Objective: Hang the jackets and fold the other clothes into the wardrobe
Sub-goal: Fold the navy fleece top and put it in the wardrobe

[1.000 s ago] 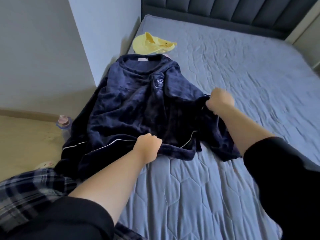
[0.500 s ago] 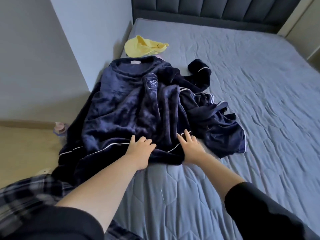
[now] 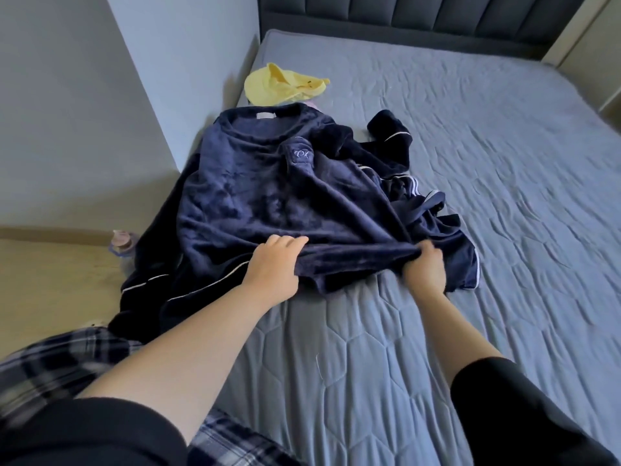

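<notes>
A navy velvet top with white piping lies face up on the bed, collar away from me. Its left side hangs over the mattress edge. My left hand grips the bottom hem near its middle. My right hand pinches the same hem at its right corner, and the fabric is pulled taut between them. A second navy garment with white stripes lies bunched to the right, partly under the top. A yellow garment lies beyond the collar.
The grey wall corner stands close on the left of the bed. A clear bottle with a pink lid sits on the wooden floor beside the mattress. A dark padded headboard closes the far end.
My right hand let go of the sleeve it held out to the right and dropped to the hem. Both hands went from lying flat on the hem to gripping it.
</notes>
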A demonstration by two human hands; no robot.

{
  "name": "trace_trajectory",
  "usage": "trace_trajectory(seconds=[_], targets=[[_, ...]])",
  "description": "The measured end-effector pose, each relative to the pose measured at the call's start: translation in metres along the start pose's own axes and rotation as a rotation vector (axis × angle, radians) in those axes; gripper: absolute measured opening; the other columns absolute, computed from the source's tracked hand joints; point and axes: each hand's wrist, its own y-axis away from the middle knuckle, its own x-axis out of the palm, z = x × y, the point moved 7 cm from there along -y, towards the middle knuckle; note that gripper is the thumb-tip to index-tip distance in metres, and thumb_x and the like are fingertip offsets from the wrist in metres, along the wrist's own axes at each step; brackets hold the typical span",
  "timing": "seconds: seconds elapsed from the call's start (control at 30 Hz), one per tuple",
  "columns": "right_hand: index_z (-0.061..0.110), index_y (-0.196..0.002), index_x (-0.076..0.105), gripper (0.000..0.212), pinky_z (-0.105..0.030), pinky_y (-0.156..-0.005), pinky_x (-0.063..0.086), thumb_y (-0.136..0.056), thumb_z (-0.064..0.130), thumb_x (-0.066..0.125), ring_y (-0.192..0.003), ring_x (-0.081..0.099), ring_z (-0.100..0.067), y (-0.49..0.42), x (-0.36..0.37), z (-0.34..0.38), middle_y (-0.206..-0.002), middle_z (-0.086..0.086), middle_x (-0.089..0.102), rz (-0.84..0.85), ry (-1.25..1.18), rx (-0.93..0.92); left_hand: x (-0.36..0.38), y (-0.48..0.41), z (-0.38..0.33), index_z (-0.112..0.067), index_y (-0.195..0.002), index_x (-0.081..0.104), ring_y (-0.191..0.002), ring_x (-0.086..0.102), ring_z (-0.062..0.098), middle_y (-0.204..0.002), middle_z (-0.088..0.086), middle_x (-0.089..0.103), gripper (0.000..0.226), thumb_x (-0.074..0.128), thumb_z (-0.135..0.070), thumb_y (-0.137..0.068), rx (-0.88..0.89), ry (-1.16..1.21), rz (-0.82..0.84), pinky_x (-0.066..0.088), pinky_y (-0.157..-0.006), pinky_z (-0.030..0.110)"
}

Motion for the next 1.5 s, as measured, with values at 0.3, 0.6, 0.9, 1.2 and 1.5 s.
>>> trace_trajectory(seconds=[0.3,0.6,0.9,1.2,1.5], targets=[[0.025,-0.153,0.010,0.100,-0.057,-0.114,0.007,-0.073,0.011,0.067,-0.146,0.003,-0.036,0.078,0.081,0.021,-0.159,-0.015,0.002,0.134,0.939,-0.826,0.064,0.057,0.038,-0.034,-0.141,-0.033,-0.145,-0.019,0.031,-0.156,0.008,-0.026,0.118,0.068,-0.036,-0.080,-0.022,-0.435,0.209,0.000,-0.113,0.060],[0.004,-0.078,0.057,0.021,-0.039,-0.051,0.044,-0.065,-0.012,0.059,-0.072,0.056,-0.034,0.054,0.027,0.083,-0.074,-0.012,0.056,-0.078,0.524,-0.880,0.030,0.053,0.045,-0.022,-0.128,0.038,-0.100,0.053,0.021,-0.112,-0.001,0.050,0.058,0.056,-0.003,-0.077,0.005,-0.154,0.074,0.043,-0.066,0.030],[0.007,-0.094,0.062,0.018,-0.031,-0.072,0.047,-0.086,0.009,0.047,-0.084,0.059,-0.027,0.094,0.094,0.092,-0.102,-0.010,0.065,0.818,1.244,-0.626,0.035,0.080,0.075,-0.025,-0.113,0.068,-0.115,0.058,0.007,-0.123,-0.004,0.065,0.046,0.036,-0.001,-0.089,-0.335,1.078,0.580,0.041,-0.095,0.020],[0.022,-0.153,0.004,0.064,-0.055,-0.116,0.006,-0.098,0.039,0.032,-0.148,-0.003,-0.024,0.131,0.216,0.113,-0.161,-0.007,-0.003,0.607,0.796,-0.704,-0.008,0.102,0.215,-0.020,-0.144,0.034,-0.127,0.039,0.034,-0.142,0.012,0.036,0.066,0.062,-0.022,-0.085,-0.970,0.359,-0.057,0.041,-0.101,0.048],[0.020,-0.140,0.028,0.066,-0.057,-0.103,0.030,-0.083,0.036,0.056,-0.130,0.028,-0.029,0.112,0.233,0.144,-0.139,-0.007,0.030,0.583,0.835,-0.568,0.032,0.104,0.256,0.001,-0.137,0.039,-0.098,0.059,0.030,-0.117,0.016,0.056,0.058,0.061,-0.022,-0.088,-1.113,0.448,0.254,0.048,-0.074,0.032]])
